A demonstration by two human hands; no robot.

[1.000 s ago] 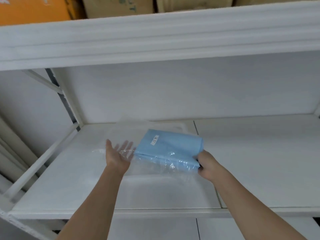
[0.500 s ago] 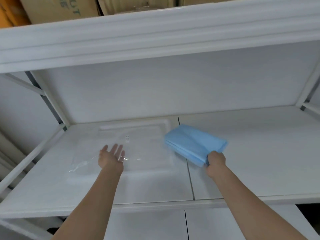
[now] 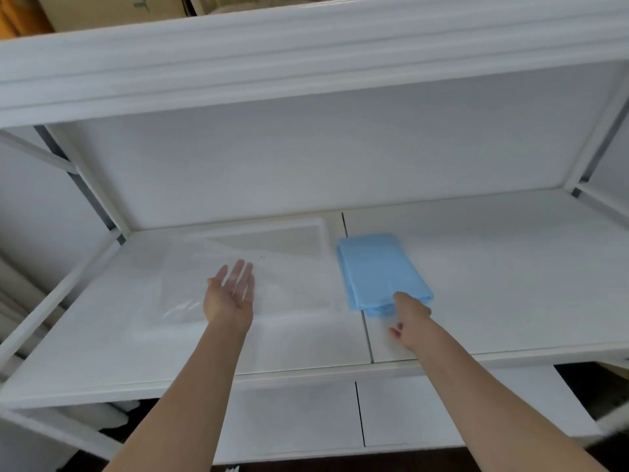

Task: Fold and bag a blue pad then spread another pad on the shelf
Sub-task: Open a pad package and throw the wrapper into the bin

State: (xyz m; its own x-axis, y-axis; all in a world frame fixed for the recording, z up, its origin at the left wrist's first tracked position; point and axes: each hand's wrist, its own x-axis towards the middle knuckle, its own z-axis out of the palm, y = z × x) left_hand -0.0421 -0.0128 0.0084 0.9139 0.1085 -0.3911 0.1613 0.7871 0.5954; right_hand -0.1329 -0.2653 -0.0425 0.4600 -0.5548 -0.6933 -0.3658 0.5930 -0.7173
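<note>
I'm seeing the folded blue pad [image 3: 381, 272] lying on the shelf [image 3: 493, 267], touching my relaxed right hand [image 3: 410, 320], while my spread left hand [image 3: 231, 294] is hovering over the clear bag [image 3: 204, 284].

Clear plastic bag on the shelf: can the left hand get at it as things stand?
Probably yes. The left hand is open right at the clear plastic bag, nothing between; the folded blue pad lies apart.

A folded blue pad [image 3: 379, 270] is laid flat on the white shelf [image 3: 510, 267], its near edge touched by the right hand [image 3: 410, 318]. The left hand [image 3: 231, 294] is held palm-up, fingers straight, under a clear plastic bag [image 3: 190, 287] beside a shallow white tray [image 3: 289, 233].
</note>
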